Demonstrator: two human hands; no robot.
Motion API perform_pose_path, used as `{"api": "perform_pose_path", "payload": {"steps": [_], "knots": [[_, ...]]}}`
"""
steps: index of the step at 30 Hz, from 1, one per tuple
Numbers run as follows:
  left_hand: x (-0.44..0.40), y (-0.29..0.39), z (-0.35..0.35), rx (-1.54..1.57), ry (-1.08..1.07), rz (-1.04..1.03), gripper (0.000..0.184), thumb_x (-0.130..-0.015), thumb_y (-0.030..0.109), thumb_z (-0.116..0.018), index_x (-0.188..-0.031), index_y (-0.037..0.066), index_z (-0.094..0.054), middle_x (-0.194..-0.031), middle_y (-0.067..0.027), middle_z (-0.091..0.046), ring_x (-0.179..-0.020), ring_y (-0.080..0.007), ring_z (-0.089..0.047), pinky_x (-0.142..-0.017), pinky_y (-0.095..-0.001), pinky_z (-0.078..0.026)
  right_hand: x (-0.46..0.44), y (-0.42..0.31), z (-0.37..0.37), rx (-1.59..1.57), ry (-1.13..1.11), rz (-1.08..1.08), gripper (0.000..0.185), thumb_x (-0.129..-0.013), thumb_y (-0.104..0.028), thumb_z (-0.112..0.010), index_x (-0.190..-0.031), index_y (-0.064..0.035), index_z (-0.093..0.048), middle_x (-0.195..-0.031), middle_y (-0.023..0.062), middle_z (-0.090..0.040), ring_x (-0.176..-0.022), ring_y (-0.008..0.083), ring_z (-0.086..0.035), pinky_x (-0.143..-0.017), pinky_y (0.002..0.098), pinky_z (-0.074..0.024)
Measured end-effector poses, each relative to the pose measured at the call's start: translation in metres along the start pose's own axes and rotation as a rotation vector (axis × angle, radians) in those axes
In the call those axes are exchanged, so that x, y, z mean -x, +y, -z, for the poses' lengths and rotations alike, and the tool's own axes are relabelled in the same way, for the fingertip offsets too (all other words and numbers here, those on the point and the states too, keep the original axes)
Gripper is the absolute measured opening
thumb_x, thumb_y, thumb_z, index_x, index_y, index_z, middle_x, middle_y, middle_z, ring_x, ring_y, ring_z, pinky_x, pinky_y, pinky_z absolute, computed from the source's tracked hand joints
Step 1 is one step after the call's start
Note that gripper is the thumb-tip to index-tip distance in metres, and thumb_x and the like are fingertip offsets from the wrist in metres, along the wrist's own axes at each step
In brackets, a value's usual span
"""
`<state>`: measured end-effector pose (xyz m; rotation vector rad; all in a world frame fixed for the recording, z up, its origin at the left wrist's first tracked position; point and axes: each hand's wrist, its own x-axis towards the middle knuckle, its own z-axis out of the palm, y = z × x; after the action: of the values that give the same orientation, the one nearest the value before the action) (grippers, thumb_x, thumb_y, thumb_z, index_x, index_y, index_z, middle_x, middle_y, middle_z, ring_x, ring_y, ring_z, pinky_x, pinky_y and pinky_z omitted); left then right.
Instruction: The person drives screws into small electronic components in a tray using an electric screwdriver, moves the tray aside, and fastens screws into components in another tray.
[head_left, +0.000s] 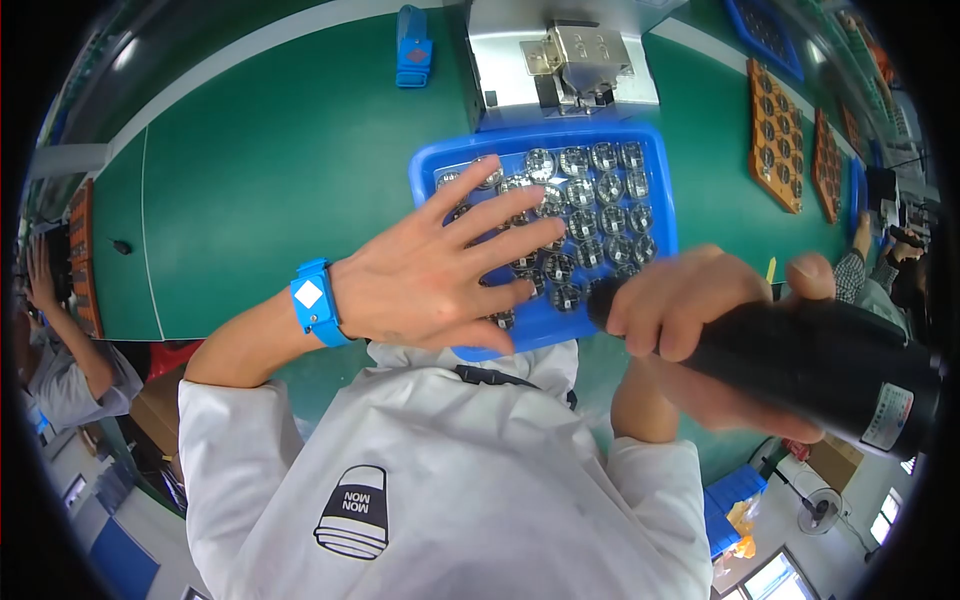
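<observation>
My left hand (440, 265) is spread flat, fingers apart, over the left part of a blue tray (664, 190). A blue wrist strap with a white diamond is on that wrist. Rows of small round glossy parts (583, 222) with dark and silvery insides fill the tray; my fingers hide some of them. My right hand (690, 300) is wrapped round a black handheld blower (800, 365), a thick cylinder with a white label. Its narrow nozzle (602, 303) points left at the tray's lower right edge. The right hand is slightly blurred.
Behind the tray stands a metal machine (585, 65) on the green table (260, 170). A blue strap (413, 50) lies left of it. Orange boards (776, 135) with round parts lie at the right. Other people (75, 350) sit at the far left and far right.
</observation>
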<state>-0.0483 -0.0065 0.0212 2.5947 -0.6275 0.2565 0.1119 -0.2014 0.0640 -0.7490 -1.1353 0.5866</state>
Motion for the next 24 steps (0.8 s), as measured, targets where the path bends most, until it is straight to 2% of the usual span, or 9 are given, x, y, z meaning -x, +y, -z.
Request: {"api": "perform_pose_path", "payload": {"steps": [17, 19, 22, 24], "knots": [[0.003, 0.000, -0.005, 0.034, -0.008, 0.042, 0.047, -0.080, 0.053, -0.066, -0.102, 0.013, -0.076, -0.144, -0.0168, -0.050, -0.140, -0.0411, -0.038, -0.115, -0.0682, -0.023, -0.002, 0.019, -0.026, -0.003, 0.199, -0.085, 0.108, -0.081, -0.083, -0.051, -0.153, -0.0101, -0.018, -0.074, 0.0139, -0.056, -0.053, 0.0266, -0.056, -0.052, 0.0422, -0.0512], [0.003, 0.000, -0.006, 0.091, 0.035, 0.048, 0.044, -0.074, 0.046, -0.073, -0.097, 0.008, -0.076, -0.140, -0.0190, -0.052, -0.139, -0.0401, -0.038, -0.116, -0.0668, -0.022, 0.003, 0.013, -0.028, -0.001, 0.220, -0.095, 0.108, -0.081, -0.083, -0.050, -0.153, -0.0097, -0.017, -0.074, 0.0142, -0.056, -0.053, 0.0269, -0.056, -0.052, 0.0424, -0.0512], [0.004, -0.001, -0.004, 0.045, -0.014, 0.044, 0.046, -0.080, 0.052, -0.066, -0.101, 0.013, -0.076, -0.143, -0.0170, -0.050, -0.140, -0.0412, -0.037, -0.116, -0.0675, -0.022, 0.003, 0.014, -0.031, 0.000, 0.252, -0.109, 0.110, -0.080, -0.084, -0.050, -0.153, -0.0092, -0.017, -0.074, 0.0148, -0.056, -0.054, 0.0274, -0.056, -0.052, 0.0428, -0.0511], [0.004, 0.000, -0.004, 0.069, 0.004, 0.047, 0.044, -0.078, 0.049, -0.069, -0.099, 0.011, -0.076, -0.142, -0.0178, -0.050, -0.140, -0.0404, -0.037, -0.116, -0.0669, -0.022, -0.003, 0.023, -0.031, 0.002, 0.273, -0.118, 0.110, -0.080, -0.084, -0.050, -0.153, -0.0088, -0.016, -0.074, 0.0151, -0.056, -0.054, 0.0277, -0.056, -0.053, 0.0430, -0.0510]]}}
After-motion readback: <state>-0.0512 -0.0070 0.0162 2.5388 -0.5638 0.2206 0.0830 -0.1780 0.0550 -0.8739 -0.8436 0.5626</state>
